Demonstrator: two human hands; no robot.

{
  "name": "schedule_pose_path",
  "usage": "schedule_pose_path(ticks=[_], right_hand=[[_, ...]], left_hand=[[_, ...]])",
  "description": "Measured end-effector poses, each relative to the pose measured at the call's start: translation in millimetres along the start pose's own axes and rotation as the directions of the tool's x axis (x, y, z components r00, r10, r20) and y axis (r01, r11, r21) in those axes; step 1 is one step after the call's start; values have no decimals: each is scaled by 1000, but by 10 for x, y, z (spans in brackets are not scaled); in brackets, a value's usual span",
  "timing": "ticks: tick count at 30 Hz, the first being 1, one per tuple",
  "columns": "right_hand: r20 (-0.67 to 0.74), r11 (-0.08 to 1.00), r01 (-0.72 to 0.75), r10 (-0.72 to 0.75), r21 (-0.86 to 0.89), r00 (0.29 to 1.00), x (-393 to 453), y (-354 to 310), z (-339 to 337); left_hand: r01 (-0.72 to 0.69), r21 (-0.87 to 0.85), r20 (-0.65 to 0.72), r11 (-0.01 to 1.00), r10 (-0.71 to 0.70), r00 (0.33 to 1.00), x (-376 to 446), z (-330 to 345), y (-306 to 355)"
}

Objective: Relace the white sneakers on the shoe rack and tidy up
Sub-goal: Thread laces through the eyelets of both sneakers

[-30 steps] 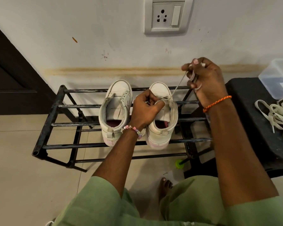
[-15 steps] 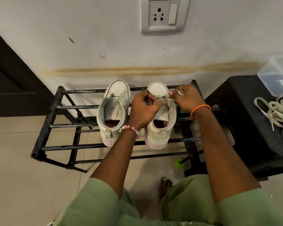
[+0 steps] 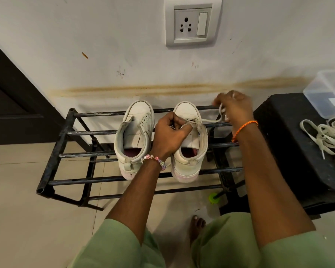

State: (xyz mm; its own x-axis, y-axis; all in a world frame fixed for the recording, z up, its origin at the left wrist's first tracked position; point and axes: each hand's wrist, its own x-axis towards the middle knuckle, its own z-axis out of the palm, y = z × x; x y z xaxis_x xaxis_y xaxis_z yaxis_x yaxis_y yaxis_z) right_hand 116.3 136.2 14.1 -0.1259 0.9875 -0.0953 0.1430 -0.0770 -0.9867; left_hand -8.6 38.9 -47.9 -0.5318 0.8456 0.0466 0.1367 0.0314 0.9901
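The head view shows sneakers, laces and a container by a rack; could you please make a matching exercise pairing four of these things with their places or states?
Things:
1. left sneaker
2. right sneaker
3. loose laces
4. clear plastic container

Places or states:
A. piled on the black stool, nearest the camera
B. on the rack, no lace
C. at the stool's far corner, by the wall
D. on the rack, lace being pulled

Pairs: 1-B, 2-D, 3-A, 4-C
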Motion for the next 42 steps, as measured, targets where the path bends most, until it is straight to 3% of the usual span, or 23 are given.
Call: schedule_pose_path(ticks=[3,8,11,16,21,24,27,30,34,42], right_hand=[[87,923,-34,73,-384,994,20,206,66],[270,793,-41,255,-608,929,30,324,170],[335,801,27,219,-598,916,20,302,186],[338,880,152,10,-450,941,29,158,129],[275,981,34,20,-191,961,26,103,129],[220,976,-62,109,-210,969,26,151,139],[142,958,-134,173,-253,975,12,175,103],[183,913,-155,238,-378,954,-13,237,81],[298,860,-15,193,-510,935,-8,282,113],[237,814,91,58,-574,970,-9,281,95]], left_hand=[[-6,-21,3,1000,7,1000,-9,8,19],[-6,-40,-10,999,6,1000,-4,19,13],[-3,-32,-20,999,2,1000,3,13,5],[-7,-6,-17,1000,7,1000,-1,16,2],[8,43,-39,999,-7,999,0,8,14],[-7,66,-39,998,10,999,0,15,-2],[69,-33,-101,997,-72,992,36,-4,-44],[140,111,-100,984,-129,987,102,-51,-134],[95,163,-58,982,-86,995,114,-81,-161],[-31,419,-39,907,52,998,185,-34,-249]])
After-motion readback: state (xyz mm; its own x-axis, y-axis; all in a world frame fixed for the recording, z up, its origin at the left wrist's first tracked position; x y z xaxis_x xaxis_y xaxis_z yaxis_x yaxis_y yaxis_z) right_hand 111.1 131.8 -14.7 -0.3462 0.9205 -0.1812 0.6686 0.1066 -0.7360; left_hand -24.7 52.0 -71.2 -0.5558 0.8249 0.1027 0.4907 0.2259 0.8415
